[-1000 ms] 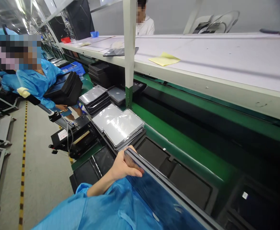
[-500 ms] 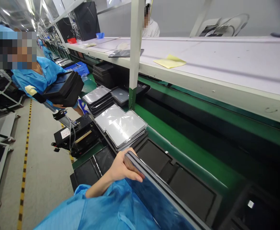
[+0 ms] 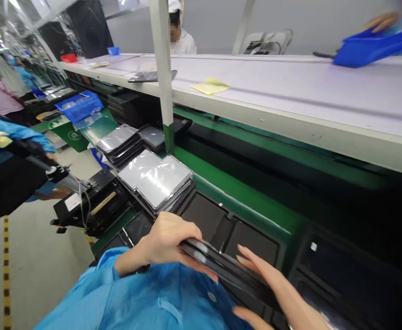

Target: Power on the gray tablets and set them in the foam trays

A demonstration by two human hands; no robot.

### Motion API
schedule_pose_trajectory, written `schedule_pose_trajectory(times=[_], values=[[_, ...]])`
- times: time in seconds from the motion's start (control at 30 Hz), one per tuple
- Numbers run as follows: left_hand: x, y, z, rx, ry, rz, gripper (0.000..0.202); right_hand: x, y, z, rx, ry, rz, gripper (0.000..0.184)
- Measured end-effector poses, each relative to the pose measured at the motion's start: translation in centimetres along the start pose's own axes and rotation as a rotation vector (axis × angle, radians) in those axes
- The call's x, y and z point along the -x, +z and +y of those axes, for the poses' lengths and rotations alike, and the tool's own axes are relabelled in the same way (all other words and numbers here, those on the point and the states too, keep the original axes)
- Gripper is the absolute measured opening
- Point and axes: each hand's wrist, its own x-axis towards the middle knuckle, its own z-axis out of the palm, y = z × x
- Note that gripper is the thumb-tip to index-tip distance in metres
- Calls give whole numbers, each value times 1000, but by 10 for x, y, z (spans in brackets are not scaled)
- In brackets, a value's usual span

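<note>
My left hand (image 3: 168, 240) is closed round the near end of a thin dark tray (image 3: 221, 268), thumb underneath and fingers over the top edge. My right hand (image 3: 273, 286) lies along the tray's far side with its fingers stretched out flat, pressing against it. The tray is held almost level above black moulded trays (image 3: 252, 240) on the lower green shelf. My blue sleeve (image 3: 146, 298) fills the bottom of the view.
A stack of silver bagged laptops (image 3: 156, 176) lies just beyond my left hand, another stack (image 3: 118, 142) behind it. A white post (image 3: 163, 78) rises from the green shelf. The long white bench (image 3: 290, 91) carries yellow paper (image 3: 209, 86) and a blue bin (image 3: 372, 46). People in blue coats stand left.
The tray has tipped from on edge to nearly flat. My right hand has come into view and laid itself on it. The view has swung right; a blue bin appears at top right.
</note>
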Motion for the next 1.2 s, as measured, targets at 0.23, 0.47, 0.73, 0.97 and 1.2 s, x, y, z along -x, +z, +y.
schedule_pose_trajectory(times=[0.23, 0.47, 0.73, 0.97, 1.2], values=[[-38, 12, 24, -240, 334, -172, 43, -8, 21, -12, -89, -33, 157, 26], [-35, -18, 1, -33, -21, -147, 56, 14, 23, -6, -229, 177, 359, 20], [-1, 23, -40, 583, -207, -26, 22, 10, 23, 1, -303, 210, 372, 27], [3, 18, -45, 579, -170, -29, 21, 3, 26, 3, -523, 87, 461, 23], [5, 20, -47, 569, -150, -27, 20, 4, 27, 2, -546, 185, 477, 18]])
